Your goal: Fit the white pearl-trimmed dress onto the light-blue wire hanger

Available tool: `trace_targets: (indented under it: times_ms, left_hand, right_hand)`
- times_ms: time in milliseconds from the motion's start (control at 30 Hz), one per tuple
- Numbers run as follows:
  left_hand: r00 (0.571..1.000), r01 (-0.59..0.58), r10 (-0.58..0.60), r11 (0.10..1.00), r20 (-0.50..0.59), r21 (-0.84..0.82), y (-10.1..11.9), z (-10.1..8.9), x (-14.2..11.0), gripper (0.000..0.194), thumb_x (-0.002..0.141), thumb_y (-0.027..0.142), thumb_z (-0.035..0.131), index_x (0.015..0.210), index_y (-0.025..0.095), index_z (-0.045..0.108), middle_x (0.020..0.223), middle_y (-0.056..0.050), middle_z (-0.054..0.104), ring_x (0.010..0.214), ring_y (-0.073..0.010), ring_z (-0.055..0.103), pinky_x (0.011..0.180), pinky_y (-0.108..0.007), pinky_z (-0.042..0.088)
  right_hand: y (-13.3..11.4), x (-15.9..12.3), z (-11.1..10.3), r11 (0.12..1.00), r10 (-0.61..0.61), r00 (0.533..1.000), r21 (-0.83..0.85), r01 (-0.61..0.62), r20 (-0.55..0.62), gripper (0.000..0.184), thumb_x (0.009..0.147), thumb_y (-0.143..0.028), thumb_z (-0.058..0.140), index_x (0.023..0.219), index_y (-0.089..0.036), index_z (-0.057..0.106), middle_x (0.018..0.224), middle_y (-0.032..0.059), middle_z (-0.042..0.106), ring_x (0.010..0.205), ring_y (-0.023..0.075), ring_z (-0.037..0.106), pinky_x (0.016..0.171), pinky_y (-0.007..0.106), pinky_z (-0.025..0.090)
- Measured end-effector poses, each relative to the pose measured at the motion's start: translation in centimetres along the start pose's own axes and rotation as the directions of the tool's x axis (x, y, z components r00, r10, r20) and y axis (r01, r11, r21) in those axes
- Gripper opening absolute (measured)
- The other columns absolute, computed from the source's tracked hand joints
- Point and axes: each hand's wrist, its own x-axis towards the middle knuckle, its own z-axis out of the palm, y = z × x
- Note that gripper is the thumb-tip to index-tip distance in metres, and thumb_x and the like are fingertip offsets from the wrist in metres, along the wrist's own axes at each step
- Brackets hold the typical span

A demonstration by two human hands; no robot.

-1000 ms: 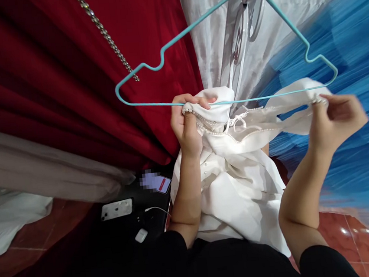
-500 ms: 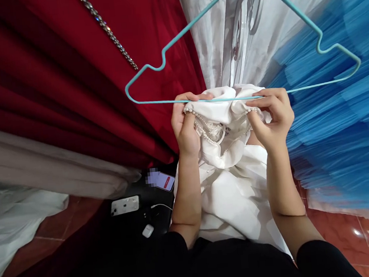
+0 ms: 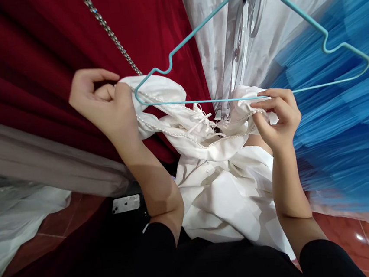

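A white garment [image 3: 222, 187] trimmed with a row of pearls hangs in front of me under a teal wire hanger [image 3: 251, 53]. My left hand [image 3: 102, 103] is closed on the garment's left shoulder and holds it stretched out at the hanger's left end. My right hand [image 3: 276, 112] pinches the pearl-edged neckline against the hanger's bottom bar, near its middle. The cloth spans between the two hands and drapes down over my lap.
Dark red fabric [image 3: 33, 61] with a rhinestone chain [image 3: 109, 32] hangs at the left. White fabric [image 3: 219, 22] hangs behind the hanger, blue pleated tulle [image 3: 344, 140] at the right. A phone [image 3: 125, 203] lies on a black surface below, and grey and white cloth lies on the red tiled floor.
My left hand has moved left and up, pulling the garment's shoulder out to the hanger's left end. My right hand stays by the bar's middle, where it came from the right a second ago.
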Motion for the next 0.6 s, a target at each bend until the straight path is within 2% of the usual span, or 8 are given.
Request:
trace_targets:
  times_ms: [133,300,367,433,467,533,567,600]
  left_hand:
    - [0.988,-0.025,0.015,0.998,0.151,0.065,2.8,1.6,1.4,0.025,0.082,-0.013,0.053,0.088,0.006,0.068,0.081,0.001,0.062,0.058,-0.0037,0.046,0.060,-0.019,0.039]
    - [0.949,-0.184,0.151,0.978,0.277,0.098,5.4,4.1,1.0,0.035,0.077,-0.019,0.052,0.096,0.009,0.064,0.092,0.001,0.057,0.057,-0.0033,0.040,0.054,-0.020,0.032]
    - [0.927,-0.241,0.224,0.970,0.300,0.020,6.3,5.1,0.2,0.033,0.079,-0.014,0.056,0.100,0.010,0.063,0.097,-0.001,0.052,0.060,-0.0041,0.037,0.054,-0.021,0.031]
    - [0.927,-0.253,0.272,0.962,0.256,-0.107,7.2,5.7,-1.0,0.017,0.088,0.002,0.063,0.103,0.010,0.064,0.098,-0.003,0.050,0.067,-0.0064,0.041,0.062,-0.022,0.038]
    - [0.940,-0.236,0.269,0.957,0.209,-0.169,7.6,5.9,-1.9,0.012,0.091,0.013,0.066,0.103,0.010,0.065,0.097,-0.004,0.050,0.070,-0.0077,0.043,0.067,-0.023,0.042]
    - [0.974,-0.134,0.174,0.959,0.143,-0.251,8.1,5.9,-4.1,0.016,0.095,0.029,0.067,0.097,0.013,0.067,0.087,-0.003,0.052,0.069,-0.0101,0.047,0.069,-0.027,0.046]
    - [0.982,-0.044,0.093,0.959,0.167,-0.279,8.2,5.8,-5.3,0.017,0.096,0.032,0.067,0.090,0.016,0.068,0.079,-0.002,0.053,0.063,-0.0105,0.048,0.063,-0.027,0.045]
    - [0.967,0.072,0.002,0.956,0.253,-0.285,8.1,5.7,-6.6,0.023,0.098,0.035,0.063,0.083,0.018,0.068,0.070,-0.001,0.053,0.057,-0.0110,0.048,0.057,-0.028,0.043]
  right_hand:
    - [-0.1,0.0,0.1,1.000,0.003,1.000,0.013,-0.003,-0.014,0.019,0.080,-0.014,0.065,0.089,-0.026,0.076,0.106,0.0031,0.072,0.099,0.0209,0.068,0.066,0.033,0.052]
    - [0.0,-0.1,0.3,0.999,-0.003,1.000,0.051,0.004,-0.026,0.020,0.078,-0.013,0.065,0.088,-0.026,0.075,0.105,0.0032,0.070,0.099,0.0202,0.067,0.064,0.031,0.050]
    - [0.1,-0.2,0.3,0.998,0.007,1.000,0.058,-0.006,-0.015,0.017,0.078,-0.014,0.066,0.088,-0.026,0.074,0.105,0.0036,0.068,0.098,0.0200,0.066,0.063,0.030,0.050]
    - [0.1,-0.1,0.3,0.998,0.026,1.000,0.051,-0.026,0.001,0.013,0.079,-0.018,0.066,0.087,-0.026,0.073,0.106,0.0041,0.067,0.099,0.0206,0.066,0.063,0.032,0.052]
    - [0.1,-0.1,0.3,0.998,0.036,0.999,0.047,-0.037,0.009,0.011,0.079,-0.021,0.067,0.087,-0.026,0.073,0.106,0.0044,0.066,0.100,0.0214,0.065,0.064,0.033,0.053]
    - [0.1,-0.1,0.3,0.997,0.063,0.998,0.045,-0.064,0.026,0.008,0.081,-0.025,0.067,0.086,-0.026,0.072,0.107,0.0051,0.065,0.102,0.0227,0.065,0.068,0.036,0.056]
    - [0.1,-0.1,0.3,0.996,0.074,0.997,0.048,-0.076,0.033,0.007,0.082,-0.027,0.067,0.086,-0.026,0.072,0.107,0.0055,0.065,0.103,0.0232,0.064,0.070,0.037,0.056]
    - [0.1,-0.2,0.2,0.995,0.080,0.996,0.053,-0.082,0.039,0.007,0.082,-0.029,0.067,0.087,-0.026,0.072,0.108,0.0058,0.065,0.104,0.0235,0.064,0.071,0.037,0.057]
